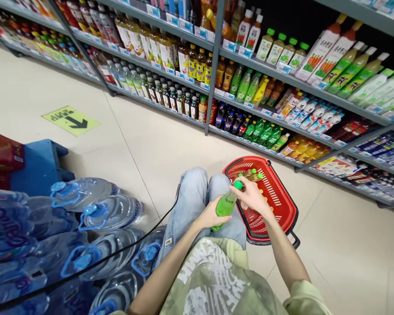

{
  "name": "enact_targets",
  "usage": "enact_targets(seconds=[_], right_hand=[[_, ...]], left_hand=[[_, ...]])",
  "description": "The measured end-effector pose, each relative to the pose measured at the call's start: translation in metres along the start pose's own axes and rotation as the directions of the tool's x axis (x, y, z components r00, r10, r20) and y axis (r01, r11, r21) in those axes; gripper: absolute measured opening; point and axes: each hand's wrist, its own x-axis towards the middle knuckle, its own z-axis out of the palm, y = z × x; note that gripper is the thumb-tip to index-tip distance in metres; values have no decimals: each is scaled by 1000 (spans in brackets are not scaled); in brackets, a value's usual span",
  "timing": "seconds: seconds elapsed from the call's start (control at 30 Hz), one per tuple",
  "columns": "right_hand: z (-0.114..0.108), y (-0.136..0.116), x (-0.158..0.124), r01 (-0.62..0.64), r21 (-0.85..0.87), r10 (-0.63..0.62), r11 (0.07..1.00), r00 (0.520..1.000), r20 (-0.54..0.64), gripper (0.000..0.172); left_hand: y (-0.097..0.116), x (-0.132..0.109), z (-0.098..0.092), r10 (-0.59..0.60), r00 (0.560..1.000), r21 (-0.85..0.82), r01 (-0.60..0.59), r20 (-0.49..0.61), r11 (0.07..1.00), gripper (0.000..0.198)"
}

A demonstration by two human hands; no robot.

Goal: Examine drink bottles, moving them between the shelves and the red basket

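Green bottle (226, 204): one, was held before the person's knees (193, 186), just left of the red basket (286, 194); its body was clear green, its cap (238, 184) a deeper green.
Long axis: ran aslant; the cap end pointed up and right, towards the basket, the base down and left, away from it.
Left hand (211, 216): was wrapped round the bottle's body, left of the basket.
Right hand (251, 197): had its fingers closed about the cap (whether twisting or merely steadying could not be told), over the basket's left side.
Red basket: one, stood on the floor; held green-capped bottles (248, 173) at its far-left end.
Shelving (214, 65): carried rows of bottled drinks, beyond the basket.
Water jugs (114, 210): several, large, blue-handled, clustered well left of the basket.
Floor sign (61, 116): yellow, black-arrowed, lay far left of the basket.
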Motion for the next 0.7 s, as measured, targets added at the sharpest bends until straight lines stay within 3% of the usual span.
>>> enact_targets(seconds=[0.17,0.3,0.37,0.47,0.53,0.6,0.7], right_hand=[[-35,-21,0,172,-151,-153,974,980,129,26],[-57,-38,7,320,-264,-308,910,947,88,24],[-67,-42,19,369,-356,-387,859,922,22,24],[-86,-39,52,376,-500,-492,780,862,-121,22],[-101,-34,84,351,-574,-538,740,821,-192,24],[-115,-28,123,310,-643,-564,701,793,-233,27],[-133,-21,193,235,-730,-587,642,763,-270,31]], left_hand=[[12,18,-6,100,993,121,-92,-56,988,76],[25,57,-21,256,958,261,-216,-129,941,73],[30,84,-31,267,943,312,-198,-199,929,76],[30,124,-49,19,977,442,78,-211,894,71],[22,149,-61,-162,982,512,189,-97,838,59],[12,171,-68,-265,961,553,179,78,813,48],[-3,201,-67,-391,869,629,125,304,767,33]])
